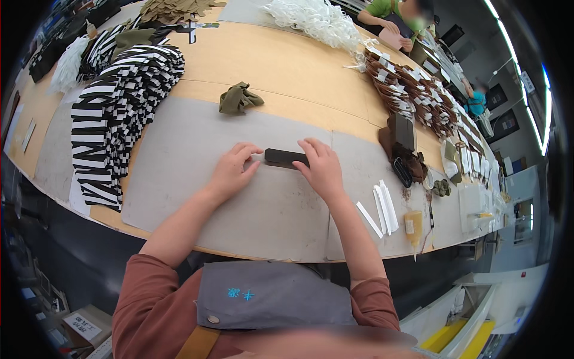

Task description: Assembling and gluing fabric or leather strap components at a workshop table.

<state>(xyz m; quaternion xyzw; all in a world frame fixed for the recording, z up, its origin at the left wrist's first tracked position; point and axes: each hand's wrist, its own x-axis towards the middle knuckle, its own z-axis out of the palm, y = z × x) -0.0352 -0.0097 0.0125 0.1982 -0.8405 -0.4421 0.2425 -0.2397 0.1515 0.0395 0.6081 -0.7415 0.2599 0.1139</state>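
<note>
A short dark strip (284,157) with a rounded left end lies crosswise on the grey work mat (179,155). My right hand (324,170) grips its right end, fingers along the far side and thumb along the near side; that end is hidden. Just off the left end, my left hand (232,172) rests low over the mat, fingers bent and apart from the thumb, with nothing visible in it. Beyond the hands, a crumpled olive cloth (239,99) sits on the mat's far edge.
Black-and-white strips (113,119) are stacked at left. White strips (384,208) and a glue bottle (413,226) lie at near right. Farther right are a dark block (402,133) and brown bundles (412,90). A co-worker (391,24) sits across the table.
</note>
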